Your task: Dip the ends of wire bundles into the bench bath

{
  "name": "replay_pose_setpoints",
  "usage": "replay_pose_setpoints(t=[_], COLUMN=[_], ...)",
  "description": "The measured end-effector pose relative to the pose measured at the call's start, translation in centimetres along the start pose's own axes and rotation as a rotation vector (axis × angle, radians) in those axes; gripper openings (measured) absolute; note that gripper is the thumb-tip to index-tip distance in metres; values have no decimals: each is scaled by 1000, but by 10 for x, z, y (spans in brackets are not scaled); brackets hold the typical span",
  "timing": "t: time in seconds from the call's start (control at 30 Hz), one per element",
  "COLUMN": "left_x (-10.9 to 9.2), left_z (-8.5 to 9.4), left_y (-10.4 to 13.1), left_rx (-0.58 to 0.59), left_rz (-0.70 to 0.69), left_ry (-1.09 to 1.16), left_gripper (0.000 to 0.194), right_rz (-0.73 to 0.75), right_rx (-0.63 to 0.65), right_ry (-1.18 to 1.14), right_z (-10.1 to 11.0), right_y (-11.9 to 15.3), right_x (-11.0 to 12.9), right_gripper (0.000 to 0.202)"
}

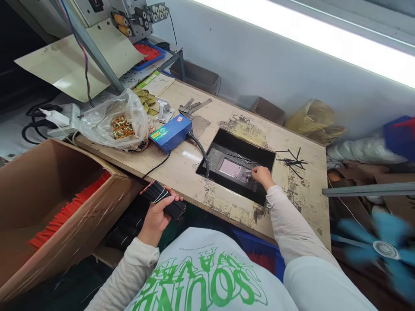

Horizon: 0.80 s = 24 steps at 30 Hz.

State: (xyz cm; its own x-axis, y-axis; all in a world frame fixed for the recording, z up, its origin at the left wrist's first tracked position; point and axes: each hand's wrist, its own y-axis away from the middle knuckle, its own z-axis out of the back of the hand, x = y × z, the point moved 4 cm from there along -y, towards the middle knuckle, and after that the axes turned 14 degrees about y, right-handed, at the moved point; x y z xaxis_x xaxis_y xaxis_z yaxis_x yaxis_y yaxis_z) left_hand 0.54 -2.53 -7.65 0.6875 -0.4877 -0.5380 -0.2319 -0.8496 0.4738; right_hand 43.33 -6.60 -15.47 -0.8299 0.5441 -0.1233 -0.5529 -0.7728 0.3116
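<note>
My left hand (162, 211) is wrapped round a bundle of black wires (164, 199) with reddish ends, bound by a white tie, off the table's front edge. In the table's square cutout sits a dark metal solder pot (215, 160) with a shiny square surface (231, 167). Over the pot's right side, my right hand (262, 176) is closed in a pinch; a small tool or piece at its fingertips is too small to make out. A blue control box (173, 133) stands left of the cutout, its thick black cable running into it.
Loose black wires (293, 163) lie right of the cutout. A plastic bag of small metal parts (121, 125) and metal strips (194, 106) are on the wooden table (227, 114). A cardboard box (65, 198) of red wires stands at left; a blue fan (385, 249) spins at right.
</note>
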Motion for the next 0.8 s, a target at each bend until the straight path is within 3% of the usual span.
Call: replay_pose_setpoints(t=[0.3,0.5,0.57,0.67,0.8], left_x=[2,1,2,6,12], left_z=[-1,-2,-3,-4,-9], left_y=[0,4,4,-1,-6], left_rx=[50,49,39,58,100], left_rz=[-3,6,7,6,2], left_ry=[-46,-142,-173,-228,-328], left_gripper=[31,35,37,37,33], right_rz=[-89,-16,-5,20,68], right_rx=[29,-122,-232,-304,-281], right_ry=[94,-29,-305,-934,-1125], right_z=[3,36,52,66,76], right_y=[2,-5,-13,-33,-65], right_x=[-21,-3,16,66,155], right_gripper=[26,23,22,22,28])
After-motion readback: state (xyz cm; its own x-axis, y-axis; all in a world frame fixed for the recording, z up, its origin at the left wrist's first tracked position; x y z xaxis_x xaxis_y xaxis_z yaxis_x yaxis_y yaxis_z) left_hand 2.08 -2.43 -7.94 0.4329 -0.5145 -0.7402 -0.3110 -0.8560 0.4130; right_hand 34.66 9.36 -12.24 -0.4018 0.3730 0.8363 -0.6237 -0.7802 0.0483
